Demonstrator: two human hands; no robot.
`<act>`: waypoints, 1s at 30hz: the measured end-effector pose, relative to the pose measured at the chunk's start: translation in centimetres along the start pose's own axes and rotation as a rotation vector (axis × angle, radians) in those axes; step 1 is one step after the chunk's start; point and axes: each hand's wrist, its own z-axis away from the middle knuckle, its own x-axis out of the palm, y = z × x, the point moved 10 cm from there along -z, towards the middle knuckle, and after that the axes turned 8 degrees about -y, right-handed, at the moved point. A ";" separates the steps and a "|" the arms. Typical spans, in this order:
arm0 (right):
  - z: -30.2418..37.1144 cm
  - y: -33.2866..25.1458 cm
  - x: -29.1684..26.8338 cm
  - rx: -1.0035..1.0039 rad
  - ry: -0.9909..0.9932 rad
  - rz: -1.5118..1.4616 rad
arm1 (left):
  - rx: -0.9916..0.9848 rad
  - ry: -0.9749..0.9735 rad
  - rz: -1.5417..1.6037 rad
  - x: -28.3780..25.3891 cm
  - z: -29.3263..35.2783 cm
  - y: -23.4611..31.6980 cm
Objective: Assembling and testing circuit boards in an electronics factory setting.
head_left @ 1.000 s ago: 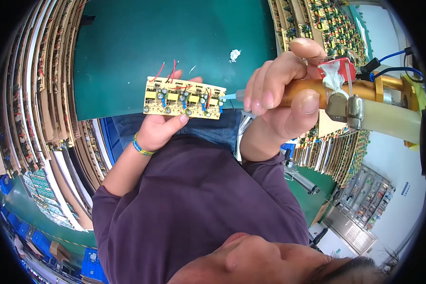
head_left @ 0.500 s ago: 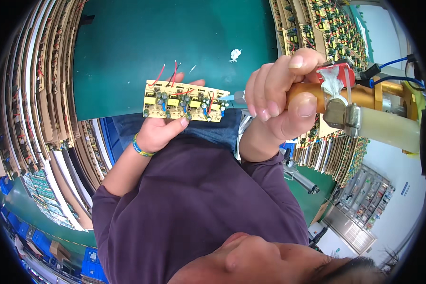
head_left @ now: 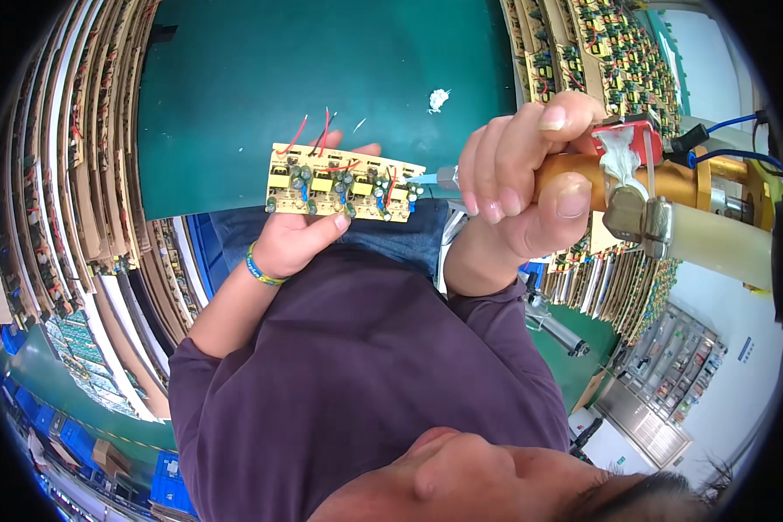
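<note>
My left hand (head_left: 297,244) grips a strip of joined yellow circuit boards (head_left: 320,209) by its near edge, thumb on top and fingers underneath, some fingertips showing past the far edge. Yellow transformers, dark capacitors, and red and black wires stand on the strip. Wrapped around a gold-coloured glue dispensing gun (head_left: 670,180), my right hand (head_left: 522,170) points it leftward. Its pale blue nozzle tip (head_left: 424,179) is at the strip's right end, by the components; whether it touches cannot be made out. White glue residue coats the red block (head_left: 642,139) on the gun.
A blob of white glue (head_left: 438,100) lies on the green work surface (head_left: 322,61). Stacked cardboard layers with boards (head_left: 87,165) stand at left; more board stacks (head_left: 622,61) stand at right. A thick hose (head_left: 713,241) and blue cables (head_left: 735,157) run from the gun.
The gun and my right hand have shifted slightly right. The board strip has moved a little right and up, with the nozzle still at its right end.
</note>
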 end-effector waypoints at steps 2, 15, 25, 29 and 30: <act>-0.2 -0.1 0.2 -0.002 0.018 0.021 | -0.002 0.002 0.005 -0.1 -0.1 -0.1; -0.5 -0.5 1.0 0.022 -0.024 0.067 | -0.033 -0.069 -0.087 1.1 -1.0 -0.5; -0.2 -0.4 0.9 0.003 -0.055 0.010 | -0.035 -0.061 -0.076 1.5 -0.8 -0.6; -0.1 -0.2 0.9 0.016 -0.029 0.021 | -0.026 -0.038 -0.069 1.3 -0.6 -0.6; 0.0 -0.1 0.9 0.016 -0.026 0.011 | -0.028 -0.038 -0.070 1.4 -0.5 -0.6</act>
